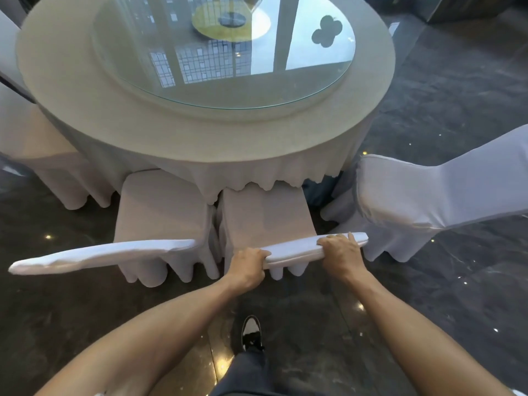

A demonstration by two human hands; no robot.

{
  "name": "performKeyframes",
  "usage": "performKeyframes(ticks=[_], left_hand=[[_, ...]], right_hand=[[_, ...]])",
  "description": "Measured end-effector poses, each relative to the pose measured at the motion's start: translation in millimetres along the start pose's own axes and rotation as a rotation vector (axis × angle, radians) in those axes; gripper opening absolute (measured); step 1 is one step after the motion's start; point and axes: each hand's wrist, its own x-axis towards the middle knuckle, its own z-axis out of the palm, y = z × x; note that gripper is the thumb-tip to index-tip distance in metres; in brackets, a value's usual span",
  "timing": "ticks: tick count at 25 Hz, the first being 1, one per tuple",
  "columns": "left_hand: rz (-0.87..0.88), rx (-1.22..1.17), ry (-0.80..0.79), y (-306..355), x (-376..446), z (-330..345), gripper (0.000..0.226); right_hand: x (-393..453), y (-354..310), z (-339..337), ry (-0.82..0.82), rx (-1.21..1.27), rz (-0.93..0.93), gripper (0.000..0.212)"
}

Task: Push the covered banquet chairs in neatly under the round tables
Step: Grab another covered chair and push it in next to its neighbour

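A round table (94,115) draped in a pale cloth fills the upper middle, with a glass turntable (228,52) on top. Directly in front of me stands a white-covered chair (265,215), its seat partly under the cloth's hem. My left hand (247,268) grips the left end of its backrest top and my right hand (341,252) grips the right end. Beside it on the left is a second covered chair (163,201), its seat front at the table's hem. A third covered chair (414,195) stands at the right, angled and clear of the table.
Another covered chair (43,155) sits at the far left against the table. The floor (457,95) is dark polished stone with light spots. My shoe (251,332) and trouser leg show below, between my arms.
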Motion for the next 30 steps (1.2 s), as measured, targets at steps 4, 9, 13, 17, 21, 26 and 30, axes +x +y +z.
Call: performKeyframes(ticks=[4, 9, 13, 17, 21, 26, 30], left_hand=[[-0.033, -0.004, 0.013, 3.0, 35.4, -13.9, 0.044], [-0.121, -0.055, 0.017, 8.3, 65.9, -15.3, 0.047], [-0.198, -0.083, 0.05, 17.2, 78.4, -11.9, 0.051], [-0.274, -0.032, 0.035, 43.8, 85.9, -9.5, 0.033], [-0.224, -0.051, 0.007, 106.8, 102.7, -13.7, 0.024], [-0.149, -0.086, 0.062, 207.8, 135.2, -6.7, 0.023], [-0.066, -0.107, 0.133, 298.1, 165.8, 2.4, 0.04]], right_hand=[[35.9, 8.8, -13.1, 0.002, 0.036, -0.024, 0.032], [66.0, 20.9, -18.1, 0.056, 0.092, -0.025, 0.028], [80.4, 30.4, -20.2, 0.04, 0.09, -0.046, 0.026], [84.4, 51.8, -22.9, 0.005, 0.158, -0.15, 0.024], [80.4, 111.2, -43.3, -0.079, 0.305, -0.182, 0.026], [80.0, 203.5, -79.8, -0.193, 0.349, -0.181, 0.034], [68.7, 296.9, -108.4, -0.111, 0.267, -0.162, 0.047]])
